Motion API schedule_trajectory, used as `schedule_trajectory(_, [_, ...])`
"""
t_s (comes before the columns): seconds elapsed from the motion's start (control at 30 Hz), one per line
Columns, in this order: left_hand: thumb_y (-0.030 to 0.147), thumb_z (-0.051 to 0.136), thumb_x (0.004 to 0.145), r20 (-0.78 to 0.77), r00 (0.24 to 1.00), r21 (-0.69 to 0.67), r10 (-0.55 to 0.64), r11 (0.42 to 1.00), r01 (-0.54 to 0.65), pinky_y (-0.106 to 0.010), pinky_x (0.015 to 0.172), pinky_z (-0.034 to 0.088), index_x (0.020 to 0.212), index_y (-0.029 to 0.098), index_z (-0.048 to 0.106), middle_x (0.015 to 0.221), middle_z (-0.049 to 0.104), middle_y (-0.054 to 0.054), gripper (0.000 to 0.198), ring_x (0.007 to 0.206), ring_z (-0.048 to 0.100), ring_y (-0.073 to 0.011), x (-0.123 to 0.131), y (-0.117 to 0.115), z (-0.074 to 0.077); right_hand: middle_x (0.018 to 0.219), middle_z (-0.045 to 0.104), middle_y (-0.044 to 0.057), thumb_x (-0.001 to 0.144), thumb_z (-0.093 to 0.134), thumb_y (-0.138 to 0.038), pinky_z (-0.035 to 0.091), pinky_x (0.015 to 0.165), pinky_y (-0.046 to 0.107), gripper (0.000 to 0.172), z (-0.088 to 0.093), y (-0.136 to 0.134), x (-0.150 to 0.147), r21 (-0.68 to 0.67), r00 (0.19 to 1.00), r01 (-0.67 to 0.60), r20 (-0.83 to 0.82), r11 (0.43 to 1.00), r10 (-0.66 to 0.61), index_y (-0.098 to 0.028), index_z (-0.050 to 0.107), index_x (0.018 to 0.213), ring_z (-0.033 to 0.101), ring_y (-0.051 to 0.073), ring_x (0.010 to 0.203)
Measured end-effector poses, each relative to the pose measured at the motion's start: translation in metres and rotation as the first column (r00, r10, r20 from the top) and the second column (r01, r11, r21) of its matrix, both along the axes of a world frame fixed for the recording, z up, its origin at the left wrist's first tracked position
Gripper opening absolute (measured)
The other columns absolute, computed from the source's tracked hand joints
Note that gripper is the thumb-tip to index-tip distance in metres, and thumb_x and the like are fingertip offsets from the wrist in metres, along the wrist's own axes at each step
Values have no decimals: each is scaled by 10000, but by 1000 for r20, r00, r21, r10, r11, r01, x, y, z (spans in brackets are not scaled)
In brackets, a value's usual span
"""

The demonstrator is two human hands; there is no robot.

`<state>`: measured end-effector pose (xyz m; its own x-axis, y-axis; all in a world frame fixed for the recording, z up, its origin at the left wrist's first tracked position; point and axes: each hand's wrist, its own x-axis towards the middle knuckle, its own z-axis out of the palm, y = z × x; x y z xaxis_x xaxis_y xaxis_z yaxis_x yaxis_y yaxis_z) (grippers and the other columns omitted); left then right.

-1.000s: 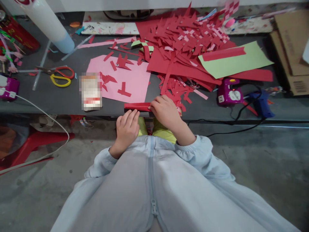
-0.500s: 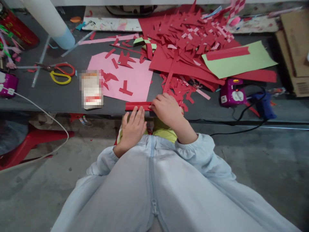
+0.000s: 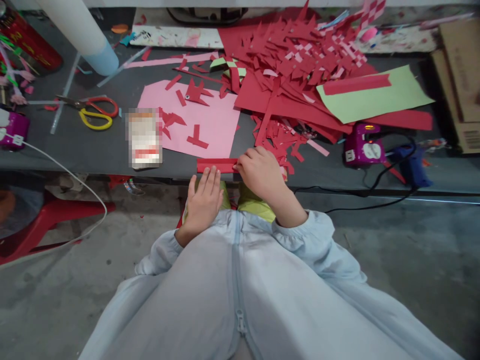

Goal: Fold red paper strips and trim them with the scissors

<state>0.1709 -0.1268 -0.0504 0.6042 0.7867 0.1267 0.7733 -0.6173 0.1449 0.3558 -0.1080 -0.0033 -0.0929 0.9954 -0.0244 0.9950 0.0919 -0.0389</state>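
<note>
A creased strip of red paper [image 3: 215,164] lies along the front edge of the dark table. My left hand [image 3: 204,197] is open, its fingers stretched out with their tips on the strip's near edge. The fingers of my right hand [image 3: 261,172] are closed in a pinch on the strip's right part, which they hide. Just beyond, a pink sheet [image 3: 221,127] carries a red paper fish [image 3: 197,93] and several cut red pieces. Beside my right hand is a heap of small red scraps [image 3: 275,137].
Red and yellow scissors [image 3: 98,116] lie at the left. A large pile of folded red paper [image 3: 292,55] and a green sheet [image 3: 378,97] fill the back right. A blue glue gun [image 3: 414,165] with its cable lies beside a purple box [image 3: 363,145].
My left hand has slid slightly left and back along the strip. My right hand keeps its pinch. The whole view has shifted a little.
</note>
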Motion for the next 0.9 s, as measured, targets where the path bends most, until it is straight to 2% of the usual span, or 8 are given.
schedule_trajectory(0.2, [271, 332, 991, 21, 1000, -17, 15, 1000, -15, -489, 1203, 243, 1511, 124, 335, 1539, 401, -138, 541, 1452, 365, -236, -5, 1, -2, 933, 655, 180, 955, 435, -249, 343, 771, 376, 316, 4, -2, -5, 3, 1000, 25, 2, 1000, -25, -95, 709, 936, 490, 284, 952])
schedule_trajectory(0.37, [273, 334, 990, 6, 1000, -12, -2, 1000, 2, -489, 1217, 216, 1518, 111, 311, 1557, 367, -143, 553, 1472, 326, -227, -6, 1, -2, 943, 663, 187, 953, 470, -317, 331, 773, 382, 326, 9, 3, -17, -12, 1000, 29, -5, 1000, -29, -94, 708, 959, 492, 297, 966])
schedule_trajectory(0.67, [293, 339, 991, -3, 1000, 3, -17, 1000, 17, -549, 1230, 156, 1517, 102, 311, 1560, 358, -139, 560, 1484, 296, -255, -8, 1, -3, 949, 668, 156, 961, 477, -272, 341, 754, 347, 256, -4, 12, -25, -63, 995, -12, -97, 998, 6, -104, 669, 987, 520, 253, 908])
schedule_trajectory(0.9, [297, 329, 994, 4, 1000, 3, -13, 1000, 13, -561, 1225, 171, 1510, 97, 324, 1557, 361, -143, 554, 1475, 317, -260, -7, 3, 0, 985, 689, 171, 966, 439, -227, 365, 763, 347, 286, 8, 20, -27, -164, 996, -20, -85, 986, 6, -92, 687, 1014, 564, 259, 932])
